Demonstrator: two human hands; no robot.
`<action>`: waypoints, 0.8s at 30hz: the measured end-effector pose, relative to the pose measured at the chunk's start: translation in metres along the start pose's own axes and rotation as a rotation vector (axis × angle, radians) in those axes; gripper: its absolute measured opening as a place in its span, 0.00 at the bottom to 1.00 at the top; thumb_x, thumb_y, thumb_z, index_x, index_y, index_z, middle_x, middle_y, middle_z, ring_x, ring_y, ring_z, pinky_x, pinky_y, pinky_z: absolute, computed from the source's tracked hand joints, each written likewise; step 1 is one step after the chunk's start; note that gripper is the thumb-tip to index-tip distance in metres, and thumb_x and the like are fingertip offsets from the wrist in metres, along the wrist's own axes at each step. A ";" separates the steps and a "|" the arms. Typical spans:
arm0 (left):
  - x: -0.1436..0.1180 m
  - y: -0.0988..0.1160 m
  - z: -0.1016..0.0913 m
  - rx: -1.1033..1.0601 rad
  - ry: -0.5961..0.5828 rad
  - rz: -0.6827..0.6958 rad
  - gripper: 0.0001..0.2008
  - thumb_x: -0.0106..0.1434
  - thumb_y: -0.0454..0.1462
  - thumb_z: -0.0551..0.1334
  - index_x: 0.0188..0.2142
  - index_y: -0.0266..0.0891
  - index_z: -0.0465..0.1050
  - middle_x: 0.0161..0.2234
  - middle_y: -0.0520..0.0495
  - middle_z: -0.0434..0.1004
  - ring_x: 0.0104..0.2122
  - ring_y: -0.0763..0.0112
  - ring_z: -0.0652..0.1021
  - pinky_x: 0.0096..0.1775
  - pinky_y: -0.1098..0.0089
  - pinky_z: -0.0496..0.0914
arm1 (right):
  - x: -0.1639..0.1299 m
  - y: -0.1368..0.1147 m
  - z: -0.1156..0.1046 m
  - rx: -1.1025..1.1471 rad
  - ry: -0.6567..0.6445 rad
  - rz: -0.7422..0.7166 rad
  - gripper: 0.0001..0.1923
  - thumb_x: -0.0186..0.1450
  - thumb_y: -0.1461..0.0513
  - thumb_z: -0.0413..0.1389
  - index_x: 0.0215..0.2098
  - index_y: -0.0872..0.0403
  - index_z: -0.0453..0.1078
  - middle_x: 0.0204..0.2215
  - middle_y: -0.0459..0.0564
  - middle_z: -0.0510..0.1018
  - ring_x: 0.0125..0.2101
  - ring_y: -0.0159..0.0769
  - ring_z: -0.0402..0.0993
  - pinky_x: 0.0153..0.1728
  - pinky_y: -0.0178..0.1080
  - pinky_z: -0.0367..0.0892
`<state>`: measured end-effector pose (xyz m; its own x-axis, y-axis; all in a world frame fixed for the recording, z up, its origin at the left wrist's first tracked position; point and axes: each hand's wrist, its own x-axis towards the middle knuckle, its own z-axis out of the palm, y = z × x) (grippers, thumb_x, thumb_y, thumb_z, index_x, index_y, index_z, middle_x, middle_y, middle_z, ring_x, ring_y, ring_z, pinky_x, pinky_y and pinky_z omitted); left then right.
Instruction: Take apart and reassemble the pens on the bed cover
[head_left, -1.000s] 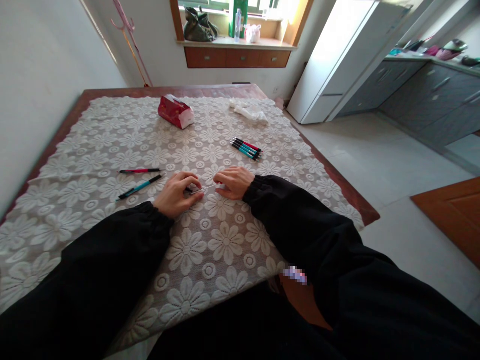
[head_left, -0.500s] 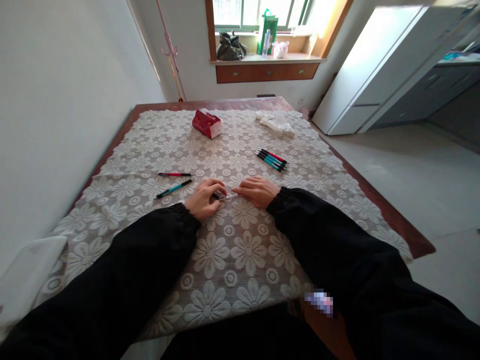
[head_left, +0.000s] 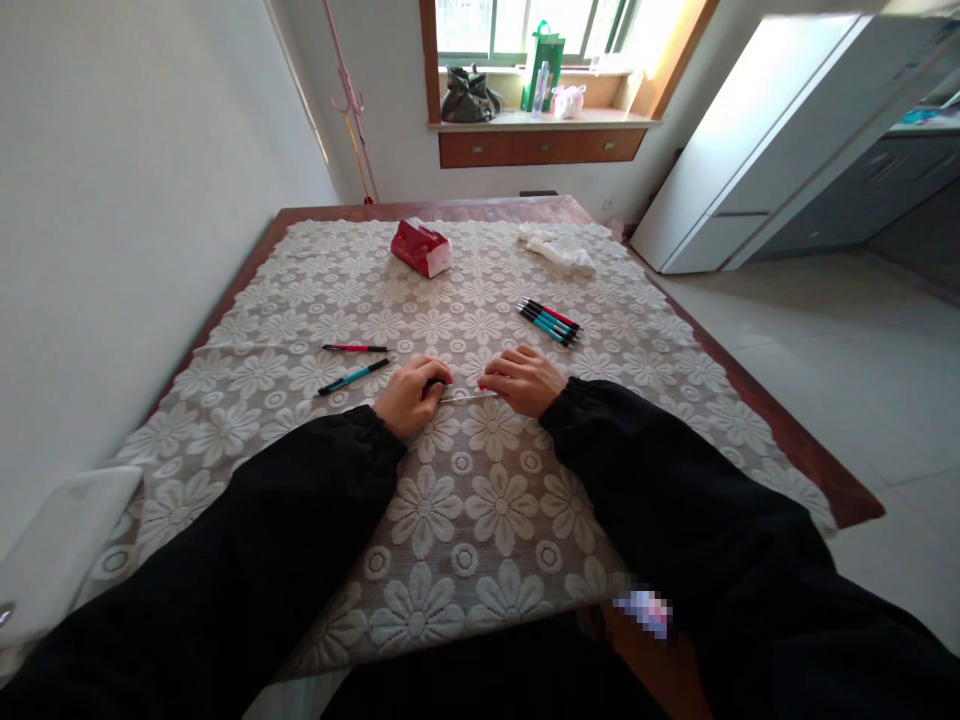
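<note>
My left hand (head_left: 411,397) is closed, its thumb and fingers curled round a small dark piece (head_left: 433,383) with a bit of red at its end. Most of that piece is hidden by the fingers. To its right my right hand (head_left: 525,380) is closed too, with a red bit (head_left: 482,386) showing at its fingertips. A thin white stick (head_left: 469,397) spans the gap between both hands, low over the cloth. Left of my left hand lie a red-and-black pen (head_left: 355,348) and a teal-and-black pen (head_left: 352,377).
Several teal and red pens (head_left: 549,321) lie side by side beyond my right hand. Farther back are a red tissue pack (head_left: 421,248) and a crumpled white plastic bag (head_left: 559,250). A flower-patterned cloth (head_left: 499,505) covers the table. A white object (head_left: 67,550) stands at the left edge.
My hands have moved slightly apart, and more of the white stick shows between them. Red bits now show at the fingertips. The view has shifted slightly.
</note>
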<state>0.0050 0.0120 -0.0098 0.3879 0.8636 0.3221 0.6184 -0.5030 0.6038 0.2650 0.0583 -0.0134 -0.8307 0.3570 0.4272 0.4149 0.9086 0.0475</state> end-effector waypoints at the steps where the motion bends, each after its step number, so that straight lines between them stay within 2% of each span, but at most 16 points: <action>1: 0.000 0.000 0.000 -0.002 0.004 0.005 0.10 0.63 0.30 0.55 0.38 0.40 0.75 0.44 0.44 0.77 0.46 0.62 0.77 0.53 0.59 0.71 | 0.000 -0.001 0.000 0.011 0.011 -0.007 0.10 0.71 0.65 0.53 0.44 0.50 0.75 0.39 0.49 0.81 0.40 0.38 0.68 0.42 0.43 0.56; 5: 0.000 0.002 0.000 0.001 0.018 0.027 0.11 0.60 0.27 0.54 0.34 0.40 0.74 0.44 0.45 0.77 0.47 0.63 0.76 0.53 0.60 0.71 | 0.001 -0.004 -0.004 -0.006 0.058 0.041 0.08 0.69 0.64 0.53 0.40 0.51 0.75 0.37 0.49 0.80 0.38 0.38 0.69 0.43 0.43 0.55; 8: -0.001 0.002 0.001 0.024 0.033 0.036 0.13 0.54 0.25 0.54 0.32 0.40 0.73 0.44 0.46 0.76 0.47 0.62 0.76 0.53 0.60 0.70 | 0.000 -0.003 -0.003 -0.050 0.076 0.180 0.06 0.66 0.65 0.54 0.36 0.53 0.74 0.34 0.49 0.80 0.36 0.38 0.69 0.44 0.44 0.55; 11: -0.002 0.002 0.001 0.057 0.031 0.040 0.13 0.51 0.25 0.55 0.32 0.40 0.72 0.44 0.46 0.76 0.47 0.61 0.76 0.52 0.59 0.70 | -0.002 0.002 0.001 -0.011 0.102 0.345 0.06 0.62 0.66 0.55 0.37 0.53 0.72 0.34 0.50 0.80 0.37 0.39 0.70 0.45 0.44 0.56; 14: -0.003 0.003 0.000 0.094 0.027 0.052 0.13 0.50 0.25 0.56 0.33 0.41 0.72 0.45 0.45 0.75 0.47 0.60 0.75 0.52 0.58 0.70 | -0.003 0.006 0.005 0.054 0.110 0.404 0.08 0.61 0.66 0.55 0.39 0.53 0.72 0.36 0.50 0.81 0.39 0.41 0.72 0.47 0.44 0.58; 17: -0.004 0.005 0.000 0.148 0.022 0.065 0.12 0.51 0.27 0.58 0.33 0.41 0.72 0.45 0.45 0.75 0.47 0.58 0.75 0.52 0.57 0.70 | -0.003 0.005 0.003 0.101 0.154 0.336 0.06 0.64 0.65 0.55 0.40 0.52 0.71 0.40 0.50 0.81 0.42 0.41 0.72 0.49 0.44 0.59; 19: -0.005 0.007 -0.001 0.197 0.013 0.073 0.10 0.52 0.28 0.59 0.33 0.41 0.72 0.46 0.45 0.76 0.47 0.57 0.74 0.52 0.55 0.69 | -0.002 0.002 0.001 0.131 0.181 0.233 0.05 0.67 0.64 0.54 0.40 0.52 0.71 0.42 0.50 0.80 0.43 0.40 0.72 0.50 0.45 0.60; 22: -0.006 0.010 -0.002 0.259 0.000 0.073 0.06 0.55 0.31 0.62 0.34 0.41 0.72 0.47 0.44 0.76 0.48 0.56 0.74 0.51 0.54 0.69 | -0.002 -0.001 -0.001 0.153 0.154 0.075 0.05 0.68 0.62 0.56 0.42 0.51 0.72 0.43 0.50 0.79 0.44 0.40 0.70 0.51 0.46 0.60; 24: -0.006 0.011 -0.001 0.276 -0.004 0.070 0.05 0.56 0.34 0.63 0.35 0.41 0.73 0.47 0.44 0.75 0.48 0.55 0.74 0.52 0.54 0.69 | -0.002 -0.001 0.000 0.143 0.128 0.025 0.07 0.68 0.60 0.57 0.45 0.50 0.73 0.46 0.51 0.78 0.47 0.42 0.69 0.52 0.47 0.60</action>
<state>0.0085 0.0017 -0.0043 0.4387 0.8265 0.3528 0.7526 -0.5524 0.3584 0.2666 0.0566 -0.0144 -0.7628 0.3579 0.5385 0.3703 0.9245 -0.0900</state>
